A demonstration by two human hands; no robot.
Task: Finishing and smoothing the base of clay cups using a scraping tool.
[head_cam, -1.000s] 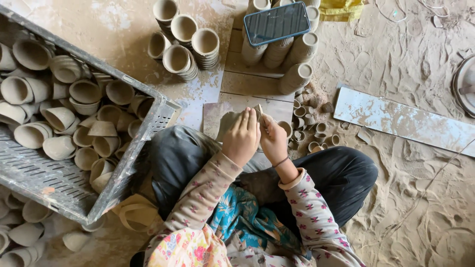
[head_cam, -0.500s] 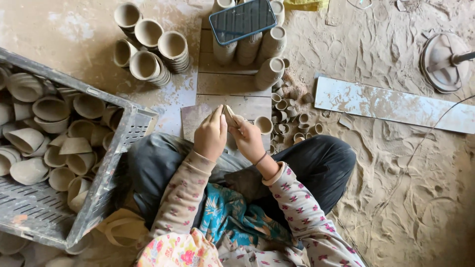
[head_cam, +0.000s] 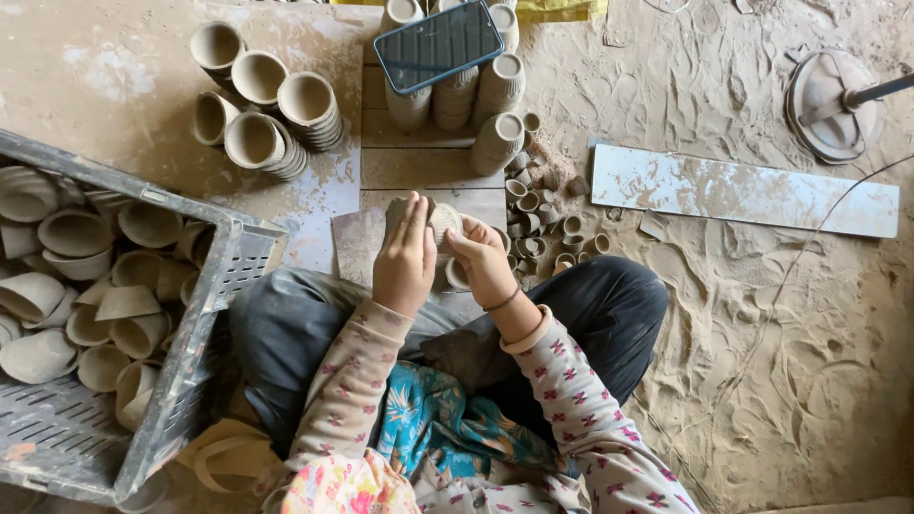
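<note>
Both hands grasp one small clay cup [head_cam: 442, 225] above the lap: the left hand [head_cam: 405, 257] cups it, the right hand [head_cam: 481, 262] pinches its rim. Steady, light pressure would suit the clay. At twelve o'clock stand stacked cups [head_cam: 462, 90] under a phone [head_cam: 438, 44]; a crate [head_cam: 205, 324] sits at nine.

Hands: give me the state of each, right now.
Left hand: closed on the small clay cup.
Right hand: fingers pinching the same clay cup from the other side.
</note>
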